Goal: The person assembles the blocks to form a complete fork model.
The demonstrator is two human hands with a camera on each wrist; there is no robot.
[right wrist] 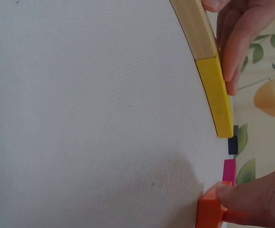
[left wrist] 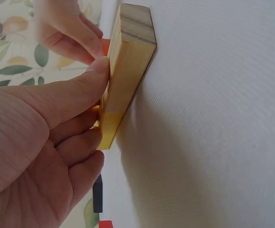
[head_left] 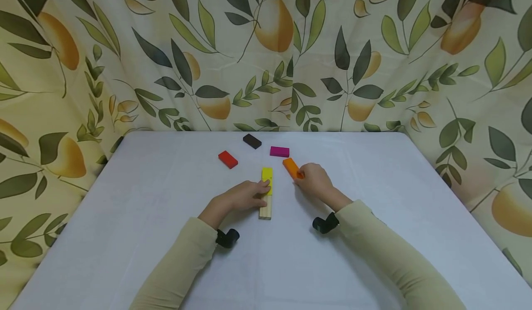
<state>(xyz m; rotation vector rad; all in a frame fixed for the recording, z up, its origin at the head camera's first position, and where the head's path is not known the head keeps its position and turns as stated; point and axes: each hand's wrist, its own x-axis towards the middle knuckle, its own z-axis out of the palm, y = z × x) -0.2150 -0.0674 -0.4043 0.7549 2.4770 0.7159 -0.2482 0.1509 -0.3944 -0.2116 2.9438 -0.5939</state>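
A yellow block (head_left: 267,173) and a plain wooden block (head_left: 265,212) lie end to end in a line on the white table. My left hand (head_left: 241,196) rests on both from above: in the left wrist view its thumb touches the wooden block (left wrist: 123,80), its other fingers by the yellow end. To the right, my right hand (head_left: 317,181) pinches the near end of an orange block (head_left: 289,165) between thumb and fingers. That orange block (right wrist: 208,212) sits at a slant, apart from the yellow one, low on the table.
Beyond the hands lie a red block (head_left: 228,160), a black block (head_left: 252,141) and a magenta block (head_left: 280,151), spaced apart. The white tabletop (head_left: 124,236) ends at a leaf-and-fruit patterned cloth (head_left: 257,93) hanging behind and at the sides.
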